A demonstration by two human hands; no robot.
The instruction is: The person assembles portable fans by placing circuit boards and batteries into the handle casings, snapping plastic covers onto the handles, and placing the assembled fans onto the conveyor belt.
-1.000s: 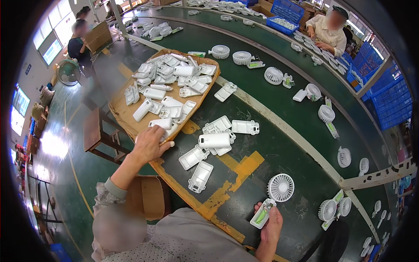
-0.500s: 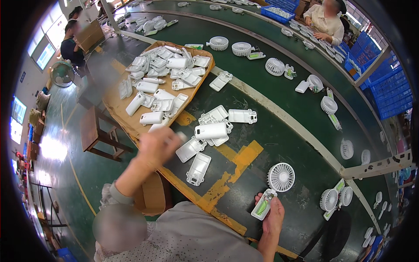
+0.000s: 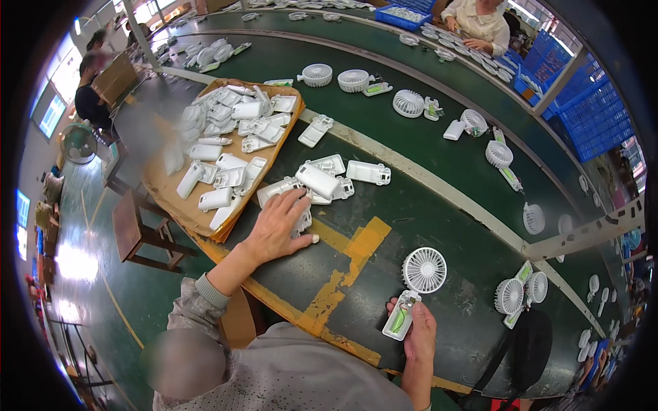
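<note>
Left hand [image 3: 277,229] has moved from the cardboard tray [image 3: 166,192] to the white covers [image 3: 317,181] on the desk [image 3: 449,329], thumb spread; whether it grips one, I cannot tell. Right hand [image 3: 422,332] clasps the small fan [image 3: 424,270] by its handle [image 3: 396,323], head beyond the fingers.

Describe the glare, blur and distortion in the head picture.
Head view: bright glare on the floor; haze smears the left of the cardboard tray; the pale rail bows with fisheye distortion; the fan by the right hand looks fairly sharp.
</note>
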